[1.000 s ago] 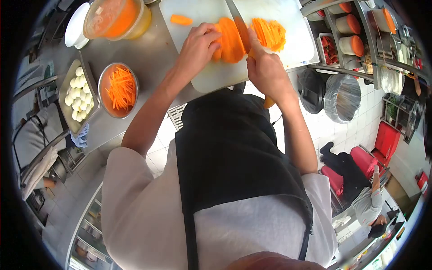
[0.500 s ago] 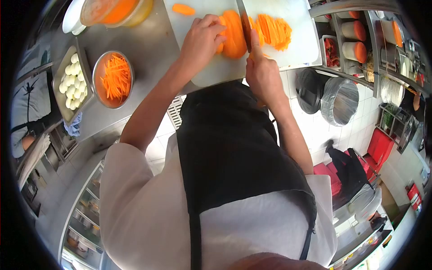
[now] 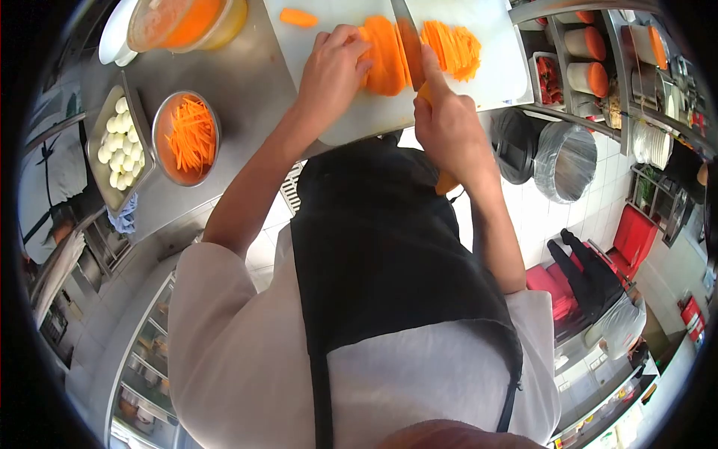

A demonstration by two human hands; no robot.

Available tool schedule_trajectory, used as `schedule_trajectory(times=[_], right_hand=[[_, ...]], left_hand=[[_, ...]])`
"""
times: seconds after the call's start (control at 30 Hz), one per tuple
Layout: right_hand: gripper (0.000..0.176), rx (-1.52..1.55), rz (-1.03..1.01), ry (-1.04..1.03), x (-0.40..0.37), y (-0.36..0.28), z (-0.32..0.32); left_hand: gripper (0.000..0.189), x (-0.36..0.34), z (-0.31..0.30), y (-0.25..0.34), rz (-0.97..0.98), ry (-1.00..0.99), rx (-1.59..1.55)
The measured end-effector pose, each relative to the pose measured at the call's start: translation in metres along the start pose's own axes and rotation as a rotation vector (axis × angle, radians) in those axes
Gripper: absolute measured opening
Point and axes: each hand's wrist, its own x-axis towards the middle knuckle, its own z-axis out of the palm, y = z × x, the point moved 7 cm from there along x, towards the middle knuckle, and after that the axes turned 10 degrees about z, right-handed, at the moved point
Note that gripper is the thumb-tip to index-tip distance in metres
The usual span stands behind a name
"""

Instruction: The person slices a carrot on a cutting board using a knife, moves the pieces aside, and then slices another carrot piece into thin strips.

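Note:
My left hand (image 3: pixel 334 69), its fingers curled, presses on the left side of a stack of carrot slices (image 3: pixel 384 56). My right hand (image 3: pixel 452 123) is closed around the orange handle of a kitchen knife (image 3: pixel 409 43). The blade stands along the right edge of the stack. To its right lies a pile of cut carrot strips (image 3: pixel 452 49). One separate carrot piece (image 3: pixel 298 17) rests at the far left of the white cutting board (image 3: pixel 502 45). The tip of the knife is cut off by the top of the picture.
On the steel counter (image 3: pixel 250 82) stand a metal bowl of carrot shreds (image 3: pixel 190 142), a tray of peeled eggs (image 3: pixel 120 146) and a container with orange contents (image 3: pixel 187 22). A lined bin (image 3: pixel 565 161) stands right. People are at the left edge (image 3: pixel 56 179) and lower right (image 3: pixel 587 277).
My right hand and the knife handle have shifted slightly right and toward me, and the blade is now apart from the strip pile. The left hand stays nearly in place. The person at lower right has moved.

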Motion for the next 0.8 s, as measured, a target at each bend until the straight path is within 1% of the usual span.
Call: schedule_trajectory(times=[0.03, 0.07, 0.1, 0.13, 0.17, 0.27, 0.3, 0.4, 0.43, 0.47, 0.53, 0.57, 0.63, 0.73, 0.77, 0.8], right_hand=[[0.077, -0.088, 0.024, 0.01, -0.002, 0.001, 0.008], [0.078, -0.087, 0.06, 0.029, -0.001, 0.009, 0.026], [0.078, -0.086, 0.058, 0.077, -0.003, 0.018, 0.047], [0.079, -0.086, 0.05, 0.13, -0.002, 0.019, 0.054], [0.079, -0.03, 0.086, 0.113, 0.005, 0.026, 0.052], [0.076, -0.013, -0.035, 0.105, 0.006, 0.009, 0.017], [0.075, 0.009, -0.012, 0.064, 0.004, -0.001, 0.005], [0.076, -0.087, 0.077, 0.074, -0.005, 0.006, 0.028], [0.078, -0.087, 0.092, 0.099, -0.002, 0.017, 0.049], [0.079, 0.007, 0.035, 0.176, -0.002, 0.022, 0.056], [0.078, -0.021, 0.055, 0.152, 0.007, 0.021, 0.047], [0.079, -0.015, 0.058, 0.125, -0.002, 0.019, 0.039], [0.079, -0.004, 0.008, 0.103, 0.003, 0.001, 0.017], [0.079, -0.033, 0.031, 0.113, -0.003, 0.003, 0.033], [0.081, -0.063, 0.078, 0.152, 0.0, 0.016, 0.053], [0.08, -0.026, 0.067, 0.181, 0.0, 0.015, 0.058]], left_hand=[[0.029, 0.004, -0.001, -0.002, -0.005, -0.002, 0.001], [0.029, 0.004, -0.001, -0.002, -0.003, 0.004, -0.001], [0.029, 0.002, -0.001, -0.001, -0.002, 0.004, -0.007], [0.029, 0.004, -0.002, -0.002, 0.003, 0.011, -0.009], [0.029, 0.009, -0.004, -0.004, 0.007, 0.03, 0.003], [0.029, 0.008, -0.004, -0.001, 0.008, 0.025, 0.0], [0.029, 0.01, -0.005, -0.002, 0.001, 0.033, 0.001], [0.029, 0.006, -0.003, 0.0, -0.005, 0.02, -0.011], [0.029, 0.005, -0.003, 0.001, -0.001, 0.017, -0.016], [0.029, 0.004, -0.002, 0.002, 0.0, 0.016, -0.023], [0.028, 0.004, -0.003, 0.001, 0.001, 0.026, -0.02], [0.028, -0.003, -0.001, 0.005, -0.013, 0.003, -0.032], [0.028, 0.004, -0.002, 0.001, -0.024, 0.008, -0.02], [0.028, 0.005, -0.002, 0.001, -0.022, 0.002, -0.009], [0.028, 0.004, -0.001, 0.002, -0.018, 0.005, -0.02], [0.028, 0.002, 0.0, 0.002, -0.014, 0.012, -0.028]])
